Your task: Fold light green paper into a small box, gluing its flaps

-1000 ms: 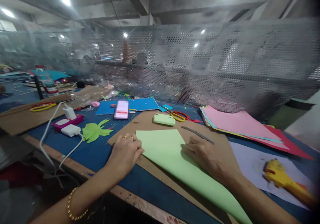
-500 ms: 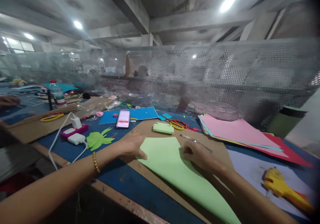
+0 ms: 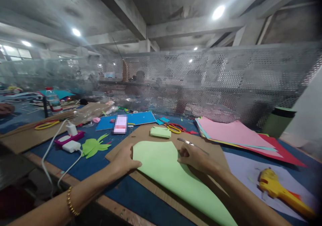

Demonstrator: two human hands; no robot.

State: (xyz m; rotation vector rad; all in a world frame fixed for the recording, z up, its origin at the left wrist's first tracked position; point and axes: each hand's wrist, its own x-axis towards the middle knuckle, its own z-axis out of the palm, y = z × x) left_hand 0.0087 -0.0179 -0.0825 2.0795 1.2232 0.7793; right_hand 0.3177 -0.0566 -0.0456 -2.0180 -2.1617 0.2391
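A large light green paper sheet (image 3: pixel 161 165) lies over brown cardboard, its far-left edge lifted and curling. My left hand (image 3: pixel 125 160) grips that edge, thumb on top and the other fingers partly hidden behind it. At the sheet's right edge, my right hand (image 3: pixel 192 156) is closed with curled fingers, pinching the paper. A slim metal blade-like tool (image 3: pixel 192 143) lies just beyond my right knuckles. Past the sheet's far edge sits a small folded light green paper piece (image 3: pixel 160 132).
Scissors (image 3: pixel 176 128), a blue board (image 3: pixel 141 118) and a phone (image 3: pixel 120 124) lie farther back. Stacked coloured paper (image 3: pixel 231 130) and a yellow glue gun (image 3: pixel 274 184) are on the right. On the left are a cabled charger (image 3: pixel 71 146), green paper leaves (image 3: pixel 95 145) and a bottle (image 3: pixel 52 100).
My left hand has drawn back toward me and left. The sheet's left edge has gone from lying flatter to being lifted and curled. My right hand stays at its edge.
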